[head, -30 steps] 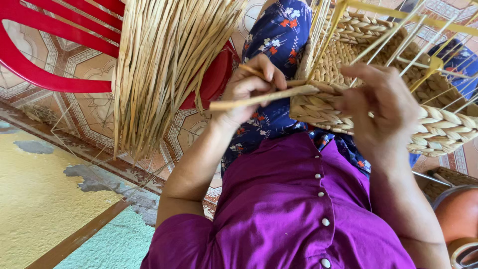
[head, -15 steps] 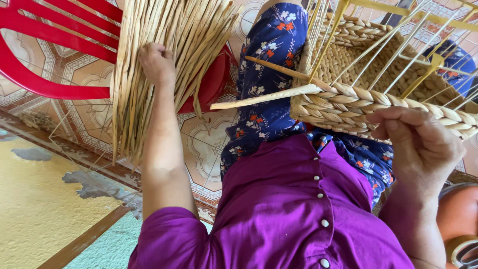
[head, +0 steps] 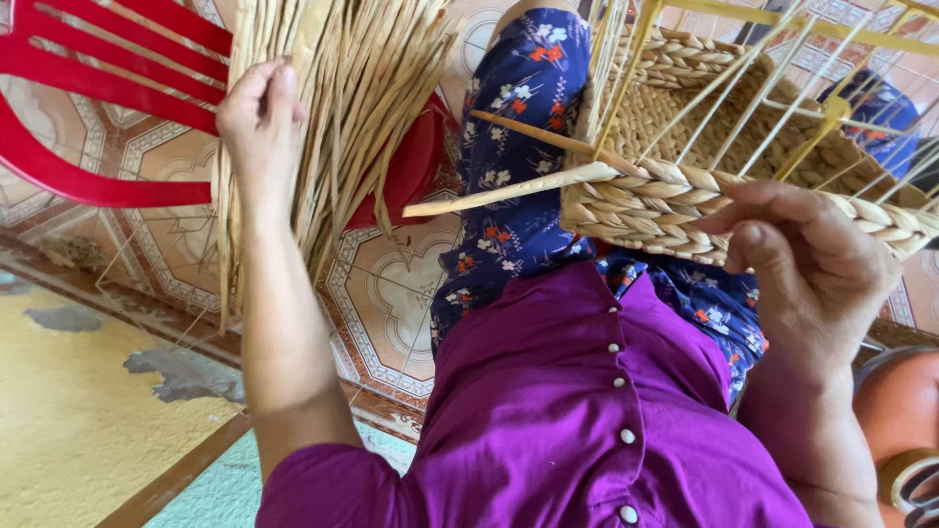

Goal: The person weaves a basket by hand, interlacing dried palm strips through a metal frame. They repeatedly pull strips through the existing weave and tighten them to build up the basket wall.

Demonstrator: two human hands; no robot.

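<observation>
Resting on the person's lap, the half-woven basket (head: 685, 186) is pinched at its braided rim by the right hand (head: 812, 264). A loose strand (head: 509, 193) sticks out from the weave, to the left of that hand. The left hand (head: 259, 117) is far from it, its fingers closing on stalks in the bundle of dry reeds (head: 333, 108) lying against the red chair (head: 88, 108). If this hand pulls several stalks together, the bundle may slide down. With only one hand holding, the last braid may loosen and the basket may tip.
</observation>
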